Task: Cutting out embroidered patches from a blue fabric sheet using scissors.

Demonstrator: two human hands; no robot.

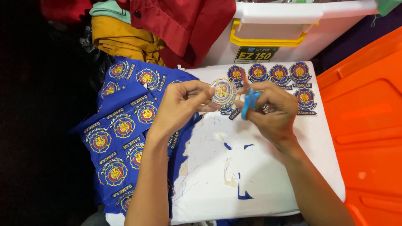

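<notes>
Embroidered round patch (223, 91), stitched gold and blue, pinched in your left hand (181, 105) above the white surface (268, 167). Your right hand (274, 109) clasps blue-handled scissors (250, 101) at its edge. Left: blue cloth sheet (121, 129) of uncut patches. Beyond: cut patches (270, 73), white storage box (293, 29).

both forearms are bare to the elbow, left hand (181, 104) and right hand (273, 109) without gloves or rings.

Before me, blue cloth (125, 125) with gold-and-red round emblems, blue-handled scissors (250, 102), white tabletop (268, 167), orange bin (368, 125).
</notes>
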